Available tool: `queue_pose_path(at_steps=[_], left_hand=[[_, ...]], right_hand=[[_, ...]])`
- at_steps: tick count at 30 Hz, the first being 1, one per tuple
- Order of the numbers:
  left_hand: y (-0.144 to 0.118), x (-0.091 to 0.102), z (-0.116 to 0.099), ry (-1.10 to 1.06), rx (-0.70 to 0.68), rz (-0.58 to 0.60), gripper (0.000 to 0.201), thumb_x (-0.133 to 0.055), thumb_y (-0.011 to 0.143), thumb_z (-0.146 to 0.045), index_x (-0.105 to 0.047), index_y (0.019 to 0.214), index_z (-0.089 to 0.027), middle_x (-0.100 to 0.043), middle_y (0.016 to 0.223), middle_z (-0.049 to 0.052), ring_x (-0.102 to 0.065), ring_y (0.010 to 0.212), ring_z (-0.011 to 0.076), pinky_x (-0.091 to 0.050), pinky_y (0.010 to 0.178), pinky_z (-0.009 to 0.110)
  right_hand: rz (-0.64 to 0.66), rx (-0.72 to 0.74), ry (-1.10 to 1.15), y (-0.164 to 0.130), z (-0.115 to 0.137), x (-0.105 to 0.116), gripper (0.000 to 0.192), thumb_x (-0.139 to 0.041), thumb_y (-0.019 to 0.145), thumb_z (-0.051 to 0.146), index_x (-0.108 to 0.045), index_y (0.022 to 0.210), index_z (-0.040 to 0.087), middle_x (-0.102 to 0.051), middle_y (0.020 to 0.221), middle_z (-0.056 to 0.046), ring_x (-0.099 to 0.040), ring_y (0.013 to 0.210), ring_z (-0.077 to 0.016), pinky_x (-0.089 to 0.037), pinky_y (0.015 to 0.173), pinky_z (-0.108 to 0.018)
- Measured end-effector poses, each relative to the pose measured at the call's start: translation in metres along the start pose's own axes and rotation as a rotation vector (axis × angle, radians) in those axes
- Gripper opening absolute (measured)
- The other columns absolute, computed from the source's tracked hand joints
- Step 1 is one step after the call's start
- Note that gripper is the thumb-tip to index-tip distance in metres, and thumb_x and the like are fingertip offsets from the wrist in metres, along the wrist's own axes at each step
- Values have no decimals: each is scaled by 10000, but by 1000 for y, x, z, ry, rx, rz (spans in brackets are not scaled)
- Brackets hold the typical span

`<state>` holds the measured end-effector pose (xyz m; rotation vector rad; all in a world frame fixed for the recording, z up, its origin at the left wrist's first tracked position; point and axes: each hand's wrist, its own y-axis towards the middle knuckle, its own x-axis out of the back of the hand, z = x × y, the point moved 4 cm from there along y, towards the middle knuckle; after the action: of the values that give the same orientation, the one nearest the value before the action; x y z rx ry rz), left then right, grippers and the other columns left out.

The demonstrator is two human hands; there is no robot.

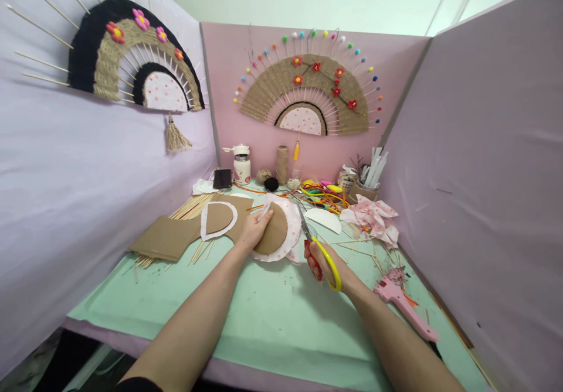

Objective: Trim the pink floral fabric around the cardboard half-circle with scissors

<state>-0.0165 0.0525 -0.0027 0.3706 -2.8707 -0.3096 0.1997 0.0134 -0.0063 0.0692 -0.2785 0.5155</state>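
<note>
Near the middle of the frame, your left hand (251, 229) is gripping a brown cardboard half-disc (273, 229) backed with pink-dotted white fabric (287, 250), fingers clenched on its left edge and lifting it just above the green worktop (272, 316). Just to the right, your right hand (328, 269) is holding yellow-and-red scissors (319, 248), fingers closed through the handles, with the blades pointing up the frame and sitting against the right edge of the fabric.

Left of your left hand, a second cardboard half-disc with a white border (219, 219) is lying on flat brown cardboard sheets (169, 237), which are resting on a scatter of thin wooden sticks (193, 204). At the lower right, a pink glue gun (402, 304) is lying on the worktop. Above it, a heap of pink fabric scraps (373, 216) is sitting near a cup of white strips (369, 178). Along the back of the worktop are standing a white jar (241, 166), a spool of twine (282, 163) and a tangle of colourful wires (325, 196). Two woven fan decorations are hanging on the partitions: one black-edged at the upper left (132, 58), one with red flowers at the upper centre (308, 96).
</note>
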Motion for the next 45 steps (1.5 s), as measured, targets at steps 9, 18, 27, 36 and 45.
queue_pose_path(at_steps=[9,18,27,36,45], left_hand=[[-2,6,-4,162,-101,-135,469,-417,833,-578,-390,559,-198,-396,555,-35,-370,585,133,-254,557,265],[-1,5,-2,227,-87,-145,470,-405,837,-575,-371,546,-207,-394,538,-36,-382,567,136,-260,553,263],[-1,5,0,218,-68,-133,476,-406,833,-586,-365,549,-205,-392,541,-36,-377,564,134,-251,549,263],[-1,5,0,200,-70,-133,481,-413,826,-591,-368,540,-206,-383,537,-36,-370,567,137,-248,550,265],[-1,5,-1,136,-45,-132,475,-435,800,-600,-394,542,-203,-410,540,-29,-365,578,140,-246,557,265]], right_hand=[[-10,-63,-78,-5,6,-1,594,-272,785,786,-419,715,215,-374,391,69,-358,307,-92,-321,323,-222],[-3,-66,-66,-3,1,-1,604,-274,775,797,-425,709,216,-381,378,62,-365,297,-98,-318,307,-223],[-18,-81,-72,-6,8,-2,599,-279,781,789,-418,665,218,-397,358,55,-363,277,-91,-310,302,-216],[-20,-84,-81,-4,3,-2,603,-277,784,789,-429,667,217,-384,362,56,-353,277,-93,-299,306,-221],[34,40,-59,0,-6,-5,620,-235,794,789,-447,785,207,-391,512,55,-372,405,-95,-333,398,-228]])
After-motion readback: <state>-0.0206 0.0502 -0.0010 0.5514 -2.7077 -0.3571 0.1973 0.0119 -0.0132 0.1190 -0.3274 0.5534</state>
